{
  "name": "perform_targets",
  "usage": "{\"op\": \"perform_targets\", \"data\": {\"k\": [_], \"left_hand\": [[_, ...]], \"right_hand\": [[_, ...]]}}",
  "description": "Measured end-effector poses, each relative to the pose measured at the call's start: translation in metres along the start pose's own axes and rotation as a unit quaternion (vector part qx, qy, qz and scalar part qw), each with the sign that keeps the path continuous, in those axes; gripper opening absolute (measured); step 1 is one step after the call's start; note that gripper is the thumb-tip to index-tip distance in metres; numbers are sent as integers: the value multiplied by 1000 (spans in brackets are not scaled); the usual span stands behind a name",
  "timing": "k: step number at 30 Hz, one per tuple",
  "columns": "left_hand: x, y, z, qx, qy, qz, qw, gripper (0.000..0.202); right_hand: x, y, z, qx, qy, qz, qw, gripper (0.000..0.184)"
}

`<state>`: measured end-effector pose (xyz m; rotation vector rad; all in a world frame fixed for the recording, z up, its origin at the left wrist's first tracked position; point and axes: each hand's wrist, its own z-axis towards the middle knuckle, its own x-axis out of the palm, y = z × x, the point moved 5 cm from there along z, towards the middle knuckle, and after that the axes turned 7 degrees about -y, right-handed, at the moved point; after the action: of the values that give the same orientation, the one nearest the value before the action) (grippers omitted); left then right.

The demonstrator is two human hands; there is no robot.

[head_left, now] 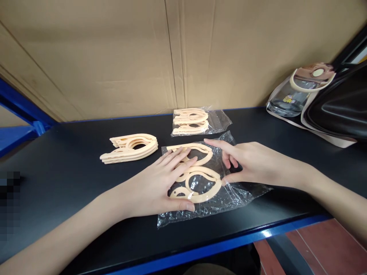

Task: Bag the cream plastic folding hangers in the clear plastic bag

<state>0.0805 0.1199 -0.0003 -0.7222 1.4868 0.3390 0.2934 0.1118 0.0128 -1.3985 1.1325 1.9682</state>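
Up close: left hand (160, 183) lies flat, fingers spread, pressing on peach plastic hangers (197, 179) inside a clear plastic bag (229, 194) at the near edge of the black table (71, 179); it grips nothing. Right hand (252, 162) rests at the bag's right side, index finger out, other fingers curled loosely; whether it pinches the film I cannot tell. Loose hanger stack (132, 148) lies to the left. Filled bag (197, 121) sits behind. Water bottle (298, 91) and dark bag (338, 107) at far right.
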Motion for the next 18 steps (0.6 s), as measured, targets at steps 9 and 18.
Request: {"op": "perform_targets", "data": {"k": [9,18], "left_hand": [[1,1,1,24,-32,4,999,98],[-41,29,-5,7,-196,79,977,75]], "right_hand": [[-1,-3,-1,2,-1,-10,1000,80],[-11,-10,-5,75,-9,-58,995,60]]}}
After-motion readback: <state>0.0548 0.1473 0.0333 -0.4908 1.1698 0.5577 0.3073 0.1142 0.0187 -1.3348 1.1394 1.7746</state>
